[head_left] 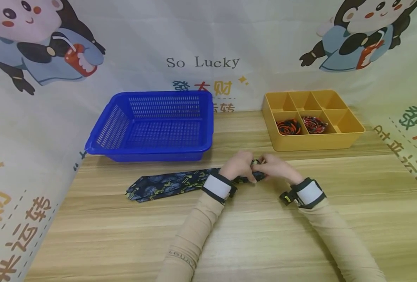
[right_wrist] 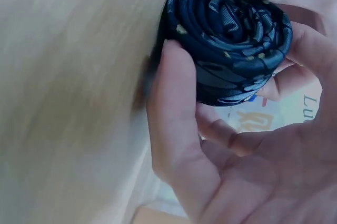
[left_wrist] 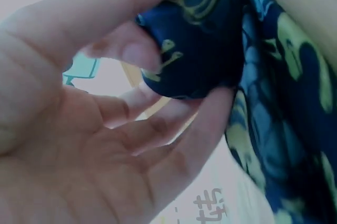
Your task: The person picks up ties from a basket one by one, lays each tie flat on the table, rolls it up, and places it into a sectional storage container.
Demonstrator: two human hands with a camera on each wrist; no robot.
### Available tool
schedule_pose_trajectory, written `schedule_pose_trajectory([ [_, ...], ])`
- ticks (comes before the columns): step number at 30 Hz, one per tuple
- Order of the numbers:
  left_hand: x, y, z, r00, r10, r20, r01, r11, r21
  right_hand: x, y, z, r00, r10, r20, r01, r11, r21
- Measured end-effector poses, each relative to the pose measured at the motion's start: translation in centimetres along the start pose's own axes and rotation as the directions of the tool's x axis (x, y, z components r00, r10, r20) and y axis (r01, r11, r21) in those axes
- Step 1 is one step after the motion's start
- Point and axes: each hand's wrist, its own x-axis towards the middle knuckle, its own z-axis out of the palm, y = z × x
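A dark blue necktie [head_left: 173, 185] with a yellow-green and grey pattern lies across the table, its broad end flat toward the left. The other end is wound into a coil, and the right wrist view shows the spiral of this roll [right_wrist: 226, 71] from its side. My left hand [head_left: 238, 165] holds the roll from the left, thumb and fingers curved about it. From the right, my right hand [head_left: 277, 168] grips the same roll between thumb and fingers. In the head view the hands cover most of the roll.
Behind the tie stands a blue plastic basket [head_left: 159, 156] at the left. A yellow six-compartment box [head_left: 318, 141] is at the back right; two front compartments hold an orange-and-black rolled tie [head_left: 289, 127] and a red patterned rolled tie [head_left: 314, 124]. Printed cloth hangs behind the table.
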Motion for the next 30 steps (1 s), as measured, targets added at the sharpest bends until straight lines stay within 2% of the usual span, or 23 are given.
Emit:
schedule_pose_trajectory([
  [4, 0.1, 0.4, 0.1, 0.999, 0.053, -0.009, -0.053, 0.998, 0.018, -0.2, 0.3, -0.8, 0.999, 0.027, -0.047, -0.031, 0.996, -0.083],
  [8, 0.5, 0.4, 0.8, 0.994, 0.110, -0.025, -0.109, 0.994, 0.015, -0.6, 0.4, -1.2, 0.992, 0.035, -0.120, -0.060, 0.975, -0.214],
  [10, 0.7, 0.2, 1.0, 0.992, 0.124, -0.030, -0.125, 0.992, -0.007, -0.7, 0.4, -1.2, 0.990, 0.032, -0.138, -0.064, 0.969, -0.237],
  [13, 0.9, -0.1, 1.1, 0.991, 0.129, -0.041, -0.131, 0.990, -0.051, -0.7, 0.4, -1.2, 0.992, 0.027, -0.124, -0.056, 0.971, -0.234],
  [18, 1.1, -0.3, 1.2, 0.993, 0.103, -0.063, -0.109, 0.990, -0.094, -0.9, 0.9, -2.1, 0.998, 0.044, -0.033, -0.047, 0.992, -0.117],
  [21, 1.1, -0.3, 1.4, 0.994, 0.081, -0.071, -0.087, 0.993, -0.080, -1.0, 1.0, -2.4, 0.998, 0.063, 0.003, -0.062, 0.995, -0.084],
  [24, 1.0, -0.2, 1.4, 0.996, 0.065, -0.067, -0.068, 0.997, -0.039, -0.8, 0.8, -2.2, 0.998, 0.058, -0.003, -0.058, 0.992, -0.115],
  [28, 0.8, -0.1, 1.2, 0.998, 0.063, -0.024, -0.063, 0.998, 0.015, -0.6, 0.3, -1.5, 0.999, 0.028, -0.033, -0.032, 0.989, -0.145],
  [30, 0.7, 0.0, 1.1, 0.997, 0.081, -0.002, -0.081, 0.996, 0.029, -0.5, 0.1, -1.2, 0.999, 0.028, -0.044, -0.034, 0.989, -0.145],
])
